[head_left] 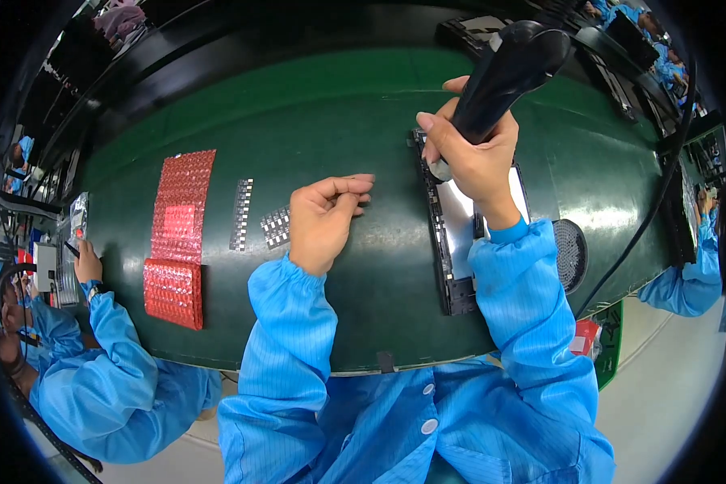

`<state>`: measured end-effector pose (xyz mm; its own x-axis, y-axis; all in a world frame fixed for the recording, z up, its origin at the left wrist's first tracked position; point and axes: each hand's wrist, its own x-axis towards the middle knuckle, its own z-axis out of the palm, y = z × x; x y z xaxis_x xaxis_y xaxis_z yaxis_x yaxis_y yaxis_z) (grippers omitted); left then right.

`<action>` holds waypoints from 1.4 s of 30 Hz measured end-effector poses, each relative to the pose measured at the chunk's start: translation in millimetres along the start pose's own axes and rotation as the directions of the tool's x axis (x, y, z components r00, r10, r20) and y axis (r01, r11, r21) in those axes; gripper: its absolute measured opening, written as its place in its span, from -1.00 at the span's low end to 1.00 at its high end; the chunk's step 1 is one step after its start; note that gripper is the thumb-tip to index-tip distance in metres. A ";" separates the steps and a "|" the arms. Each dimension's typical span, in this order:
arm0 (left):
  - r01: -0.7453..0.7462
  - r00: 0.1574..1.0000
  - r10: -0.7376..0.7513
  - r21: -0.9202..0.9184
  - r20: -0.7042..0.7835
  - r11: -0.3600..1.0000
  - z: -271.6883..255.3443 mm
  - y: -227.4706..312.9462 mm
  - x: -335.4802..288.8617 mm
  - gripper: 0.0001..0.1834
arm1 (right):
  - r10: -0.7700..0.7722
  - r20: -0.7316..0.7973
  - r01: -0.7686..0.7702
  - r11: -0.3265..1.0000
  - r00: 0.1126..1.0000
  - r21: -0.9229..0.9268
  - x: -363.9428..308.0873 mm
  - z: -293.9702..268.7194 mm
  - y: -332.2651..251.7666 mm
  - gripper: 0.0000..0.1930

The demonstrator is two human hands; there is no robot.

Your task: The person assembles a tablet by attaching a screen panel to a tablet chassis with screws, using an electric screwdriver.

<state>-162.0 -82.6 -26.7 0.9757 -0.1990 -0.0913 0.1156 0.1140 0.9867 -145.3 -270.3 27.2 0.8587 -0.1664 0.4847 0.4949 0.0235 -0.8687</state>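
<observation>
My right hand [484,157] is wrapped round a thick black electric screwdriver [504,77], held tilted with its grey tip low over a dark flat device casing [452,278]. The casing has a shiny silver panel [458,218]; my hand and forearm cover part of it. My left hand [323,219] hovers left of the casing with thumb and fingers pinched together. Whatever they may hold is too small to make out. Beside that hand lies a small sheet of black-and-white pieces [276,228], partly hidden by it. A narrow black-and-white strip [241,214] lies further left.
Red bubble wrap [181,202] lies on the green table [363,290] to the left. A round black dish [571,254] sits right of my right forearm. A black cable [657,194] crosses the right side. At far left is a co-worker's hand [87,262].
</observation>
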 end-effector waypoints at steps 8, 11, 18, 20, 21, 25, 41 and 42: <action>-0.141 0.990 0.140 0.126 0.022 0.982 14.3 -4.5 -9.8 -0.76 | -0.042 0.077 0.045 0.998 0.996 -0.038 -6.7 1.6 6.2 -0.63; -0.304 0.953 0.290 0.310 0.091 0.901 24.2 -2.4 -17.4 -0.75 | -0.047 0.076 0.051 0.998 0.996 -0.047 -7.7 -0.5 6.5 -0.63; -0.847 0.528 0.569 0.341 0.630 0.408 72.9 -8.0 -66.4 -0.66 | -0.040 -0.036 0.041 0.999 0.999 0.017 -1.0 -1.5 -9.3 -0.63; -0.870 0.489 0.488 0.367 0.723 0.328 87.5 -8.4 -83.5 -0.62 | -0.130 -0.082 0.129 0.992 0.988 -0.008 5.4 -9.3 -31.3 -0.64; -0.871 0.488 0.489 0.370 0.723 0.323 91.4 -13.9 -87.6 -0.62 | -0.167 -0.110 0.169 0.985 0.980 0.014 6.7 -16.2 -37.7 -0.64; -0.837 0.529 0.453 0.530 0.718 0.138 89.7 -32.6 -88.5 -0.61 | -0.216 -0.145 0.231 0.968 0.965 0.094 -3.8 -39.9 -55.0 -0.59; -0.539 0.730 0.449 0.838 0.515 -0.084 -3.9 12.2 60.5 -0.69 | 0.094 -0.072 -0.083 0.987 0.993 0.141 -76.4 -82.0 -47.9 -0.62; -0.472 0.784 0.425 0.879 0.453 -0.068 -10.5 16.7 76.1 -0.74 | 0.082 -0.086 -0.069 0.986 0.993 0.149 -76.8 -83.3 -47.5 -0.62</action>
<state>-83.8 -85.6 -18.6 0.7295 -0.5484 0.4087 -0.6314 -0.7697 0.0940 -245.9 -340.8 22.7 0.8818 -0.2476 0.4013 0.4491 0.1813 -0.8749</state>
